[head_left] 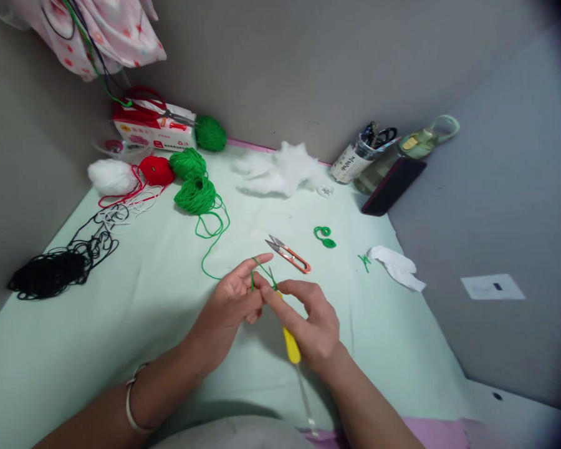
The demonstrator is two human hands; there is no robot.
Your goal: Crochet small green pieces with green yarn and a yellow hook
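My right hand (313, 318) is closed around a crochet hook (290, 345) with a yellow handle, its thin metal tip pointing away from me. Green yarn (210, 272) runs from a loose green skein (196, 194) across the cloth to my left hand (234, 296). There it passes over the raised index finger, while the thumb and other fingers pinch close to the hook tip. A little green yarn shows at the hook; the piece itself is mostly hidden by my fingers. Just beyond my hands lie orange-handled thread snips (290, 254) with their blades apart.
Black yarn (51, 273) lies at left, near white (113, 177) and red balls (156, 170). Behind stands a tissue pack (154, 134) with scissors on top. White stuffing (283, 169), a pen cup (353, 161), a phone (393, 187) and a small green crocheted piece (326, 238) are farther right.
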